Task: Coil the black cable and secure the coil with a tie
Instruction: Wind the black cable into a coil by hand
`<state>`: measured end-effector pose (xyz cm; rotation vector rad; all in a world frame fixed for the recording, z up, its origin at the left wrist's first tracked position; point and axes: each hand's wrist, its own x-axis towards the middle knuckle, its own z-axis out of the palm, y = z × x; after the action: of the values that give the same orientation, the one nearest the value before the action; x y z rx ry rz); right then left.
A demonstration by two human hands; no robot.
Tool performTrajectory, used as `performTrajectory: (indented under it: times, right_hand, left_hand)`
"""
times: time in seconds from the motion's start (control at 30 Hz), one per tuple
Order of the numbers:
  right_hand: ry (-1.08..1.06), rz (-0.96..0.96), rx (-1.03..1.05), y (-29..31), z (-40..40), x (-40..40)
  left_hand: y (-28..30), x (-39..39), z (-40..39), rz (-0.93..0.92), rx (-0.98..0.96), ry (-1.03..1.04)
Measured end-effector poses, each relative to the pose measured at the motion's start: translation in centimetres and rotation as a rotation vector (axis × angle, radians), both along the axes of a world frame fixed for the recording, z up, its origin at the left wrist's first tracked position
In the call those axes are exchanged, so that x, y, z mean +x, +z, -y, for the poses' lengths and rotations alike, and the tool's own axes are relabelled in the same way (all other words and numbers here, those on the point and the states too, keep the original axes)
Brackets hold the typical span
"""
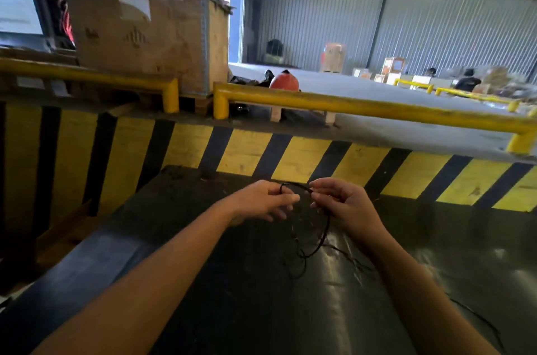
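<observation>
While both bare forearms reach forward over dark glossy black work surface (290, 311), holding thin black cable (325, 234) up between 2 hands. Left hand (263, 200): thumb and fingers closed in a pinch on cable's top arc, remaining fingers loosely spread toward right hand. Right hand (347, 205): fingertips pinched together on same arc, just beside left fingertips, short span of cable bridging the gap. From right hand, cable drops below palm in a long curve, then forms 1 or 2 loose loops below and between both hands, hanging just above or touching the surface; cannot tell which. Loops uneven, not gathered into a tight coil. More thin cable trailing across surface to the right of right forearm, toward frame's lower right edge. Blur too strong to read cable ends or connectors. Beyond fingertips: yellow-and-black diagonally striped barrier wall (261, 154), topped by yellow tubular steel guard rail (377, 110). Beyond left hand, up and to its left: large brown plywood crate (145, 35).
</observation>
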<state>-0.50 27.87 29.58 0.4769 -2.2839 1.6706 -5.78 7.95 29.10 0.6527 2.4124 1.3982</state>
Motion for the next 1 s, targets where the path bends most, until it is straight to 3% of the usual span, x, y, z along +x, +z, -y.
performTrajectory:
  times: [0.1, 0.23, 0.33, 0.4, 0.47, 0.53, 0.63, 0.7, 0.77, 0.83, 0.93, 1.0]
  right_hand:
    - [-0.044, -0.066, 0.067, 1.3, -1.0, 0.5]
    - [-0.112, -0.054, 0.097, -0.3, -1.7, 1.4]
    - [-0.112, 0.012, 0.109, -3.5, -0.3, 2.2]
    - [-0.079, 0.022, 0.221, -5.5, 0.9, 2.9]
    - [0.004, 0.047, 0.362, -6.6, 1.6, 3.7]
    - [0.081, 0.086, 0.496, -6.3, 1.2, 4.1]
    - [0.087, 0.099, 0.617, -4.1, -1.4, 3.5]
    - [0.012, 0.065, 0.645, -1.4, -3.8, 2.8]
    - [-0.067, -0.034, 0.681, 1.6, -5.6, 2.0]
    - [-0.151, -0.168, 0.742, 4.3, -6.4, 1.2]
    - [-0.282, -0.337, 0.68, 6.1, -6.7, -0.1]
    - [-0.353, -0.372, 0.561, 5.8, -6.5, -0.8]
  left_hand:
    - [1.8, 1.3, -0.2, 0.205, 0.09, -0.141]
    - [3.2, 2.9, -0.3, 0.325, 0.509, -0.297]
    - [4.1, 3.5, -1.9, 0.391, 0.876, -0.281]
    - [4.7, 3.3, -3.2, 0.334, 0.977, -0.182]
    - [4.8, 2.9, -3.9, 0.2, 0.941, -0.05]
    - [4.9, 2.3, -3.7, -0.008, 0.761, 0.08]
    - [4.4, 1.1, -2.0, -0.405, 0.204, 0.209]
    - [3.7, 0.5, -1.0, -0.464, -0.134, 0.169]
    - [3.1, 0.5, -0.7, -0.337, -0.343, 0.079]
    - [3.0, 1.5, -0.9, -0.075, -0.362, -0.04]
    - [3.9, 2.8, -1.2, 0.38, -0.046, -0.302]
    - [4.8, 3.5, -1.3, 0.531, 0.154, -0.495]
